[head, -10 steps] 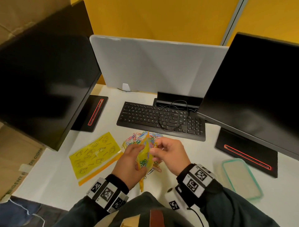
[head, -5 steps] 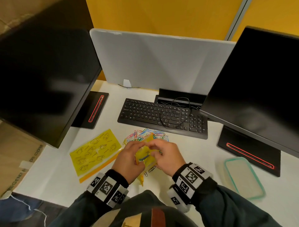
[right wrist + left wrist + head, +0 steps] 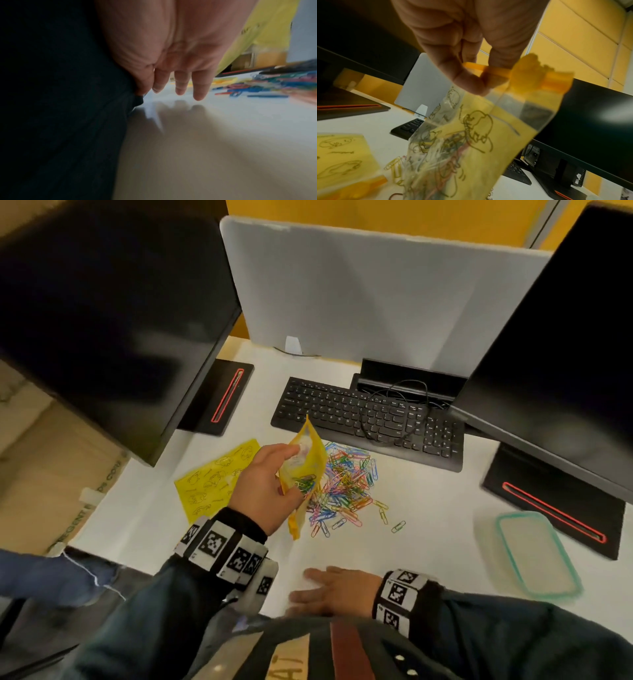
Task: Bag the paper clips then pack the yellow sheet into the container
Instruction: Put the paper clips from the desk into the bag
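Note:
My left hand (image 3: pixel 265 491) grips a small yellow zip bag (image 3: pixel 303 470) that has several paper clips inside, held upright over the desk. In the left wrist view the fingers (image 3: pixel 467 82) pinch the bag (image 3: pixel 471 142) near its orange zip strip. A pile of coloured paper clips (image 3: pixel 346 487) lies on the white desk just right of the bag. The yellow sheet (image 3: pixel 214 481) with drawn figures lies flat to the left, partly behind my left hand. My right hand (image 3: pixel 329 590) rests flat near the desk's front edge, fingers (image 3: pixel 180 86) straight, holding nothing.
A lidded container with a teal rim (image 3: pixel 534 556) sits at the front right. A black keyboard (image 3: pixel 370 419) with a loose cable lies behind the clips. Two monitors (image 3: pixel 102 313) flank the desk on stands (image 3: pixel 555 508). A grey divider (image 3: pixel 376 296) stands behind.
My right hand let go of the bag and dropped back to the desk's front edge. The left hand alone lifted the bag up and leftward, uncovering the clip pile.

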### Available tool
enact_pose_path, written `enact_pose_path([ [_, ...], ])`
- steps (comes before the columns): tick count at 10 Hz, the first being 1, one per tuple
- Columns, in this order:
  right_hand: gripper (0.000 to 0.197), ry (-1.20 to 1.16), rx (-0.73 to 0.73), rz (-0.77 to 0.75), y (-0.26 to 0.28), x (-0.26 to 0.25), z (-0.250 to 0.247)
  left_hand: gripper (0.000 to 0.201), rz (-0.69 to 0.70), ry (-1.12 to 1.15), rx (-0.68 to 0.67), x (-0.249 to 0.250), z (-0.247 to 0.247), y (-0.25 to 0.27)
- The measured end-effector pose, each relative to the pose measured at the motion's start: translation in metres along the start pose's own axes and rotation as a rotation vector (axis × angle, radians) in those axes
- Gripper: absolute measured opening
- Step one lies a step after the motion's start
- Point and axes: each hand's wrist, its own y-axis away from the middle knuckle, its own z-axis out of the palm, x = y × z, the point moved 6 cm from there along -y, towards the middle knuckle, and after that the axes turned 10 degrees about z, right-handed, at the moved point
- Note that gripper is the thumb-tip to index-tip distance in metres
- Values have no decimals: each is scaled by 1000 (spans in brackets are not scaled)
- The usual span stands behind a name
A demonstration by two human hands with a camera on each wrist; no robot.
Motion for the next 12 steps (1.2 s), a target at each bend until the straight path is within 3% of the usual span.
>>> enact_pose_path([
  [1, 62, 229, -67, -64, 0, -4, 14, 58, 0, -11, 10, -2, -6, 11],
  [2, 81, 179, 13, 61, -2, 11, 25, 58, -27, -8, 33, -8, -13, 21],
  [3, 118, 204, 266, 231, -20, 38, 32, 58, -58, 7, 74, -12, -22, 28],
  [4, 133, 226, 237, 284, -23, 45, 53, 58, -70, 1, 94, -13, -27, 34],
  [5, 125, 181, 256, 304, -19, 43, 58, 59, -80, -1, 118, -14, -31, 41],
  [6, 57, 351, 342, 270, -20, 27, 63, 59, -116, -1, 125, -16, -31, 49],
  [7, 56, 334, 366, 218, -25, 25, 63, 59, -140, 4, 139, -19, -31, 54],
  [9, 64, 175, 241, 334, -11, 44, 32, 58, -155, -7, 133, -19, -27, 61],
  [10, 55, 107, 204, 358, 0, 50, 24, 59, -147, -16, 124, -19, -26, 61],
  [11, 44, -53, 242, 457, 18, 71, 2, 59, -141, -26, 108, -20, -22, 59],
  [12, 55, -116, 190, 555, 37, 88, -10, 59, -136, -36, 73, -17, -15, 59],
])
